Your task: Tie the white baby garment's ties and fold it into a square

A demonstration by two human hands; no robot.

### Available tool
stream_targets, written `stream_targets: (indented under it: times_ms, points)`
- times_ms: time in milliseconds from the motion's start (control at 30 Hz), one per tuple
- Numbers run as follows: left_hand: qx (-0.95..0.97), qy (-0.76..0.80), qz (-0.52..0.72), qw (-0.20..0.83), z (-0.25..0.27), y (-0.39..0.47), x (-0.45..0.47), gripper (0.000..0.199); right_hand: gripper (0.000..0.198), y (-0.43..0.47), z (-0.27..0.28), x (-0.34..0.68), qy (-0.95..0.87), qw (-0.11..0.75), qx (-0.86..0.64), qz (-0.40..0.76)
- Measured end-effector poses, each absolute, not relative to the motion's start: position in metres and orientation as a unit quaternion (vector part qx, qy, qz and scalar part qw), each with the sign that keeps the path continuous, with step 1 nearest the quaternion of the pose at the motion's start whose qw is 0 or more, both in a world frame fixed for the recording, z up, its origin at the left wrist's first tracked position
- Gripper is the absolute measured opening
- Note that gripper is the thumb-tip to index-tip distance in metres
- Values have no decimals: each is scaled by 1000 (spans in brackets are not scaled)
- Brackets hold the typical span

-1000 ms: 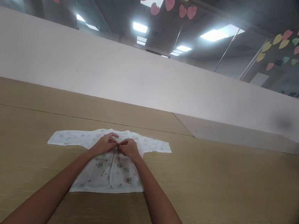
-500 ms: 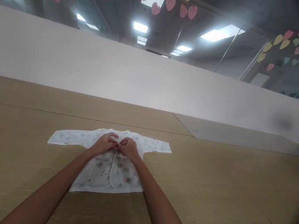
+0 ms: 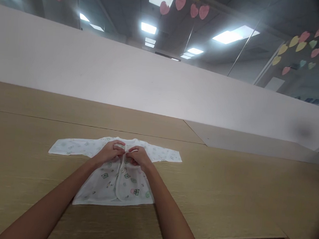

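A small white baby shirt with green and pink animal prints lies spread on the table, its sleeves stretched out to both sides. Its front opening runs down the middle, with a button showing below my hands. My left hand pinches the left front edge near the collar. Close beside it, my right hand has its fingers bent and closed on the other front edge at the same height. The fingertips of both hands nearly meet, and they hide the fastening between them.
The shirt rests on a wood-grain table, whose front edge runs along the bottom right. Behind it rises a low white wall, topped by glass with heart-shaped paper notes. A grey panel adjoins the table at the back right.
My right hand has shifted slightly right, so its fingertips are a little farther from my left hand's. The shirt lies almost as before, and the view has moved slightly.
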State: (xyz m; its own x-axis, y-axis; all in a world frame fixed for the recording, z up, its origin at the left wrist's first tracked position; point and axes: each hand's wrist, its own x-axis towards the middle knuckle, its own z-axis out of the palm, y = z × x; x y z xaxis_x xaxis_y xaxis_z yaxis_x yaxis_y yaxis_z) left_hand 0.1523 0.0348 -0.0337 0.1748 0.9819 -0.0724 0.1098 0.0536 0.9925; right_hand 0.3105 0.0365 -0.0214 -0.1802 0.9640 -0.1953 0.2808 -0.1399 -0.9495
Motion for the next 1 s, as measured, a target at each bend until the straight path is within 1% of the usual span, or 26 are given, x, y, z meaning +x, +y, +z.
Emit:
stream_targets:
  times_ms: [167, 267, 367, 467, 600, 700, 1000]
  points:
    - [544, 492, 407, 544, -31, 32, 153, 52, 5, 35, -19, 312, -569, 336, -542, 520]
    - [552, 485, 393, 552, -28, 30, 151, 53, 6, 35, -15, 315, -593, 308, -531, 521]
    - [586, 489, 339, 550, -23, 27, 147, 53, 12, 35, -10, 322, -635, 248, -515, 519]
    - [618, 497, 248, 557, -18, 23, 142, 54, 18, 35, -6, 328, -673, 171, -503, 515]
    - [645, 488, 153, 568, -15, 21, 136, 57, 19, 35, -2, 330, -709, 74, -488, 504]
    - [658, 481, 140, 562, -18, 22, 135, 56, 20, 35, -4, 329, -726, 40, -463, 507]
    - [669, 459, 158, 564, -27, 27, 136, 44, 24, 32, -6, 322, -756, 6, -465, 460]
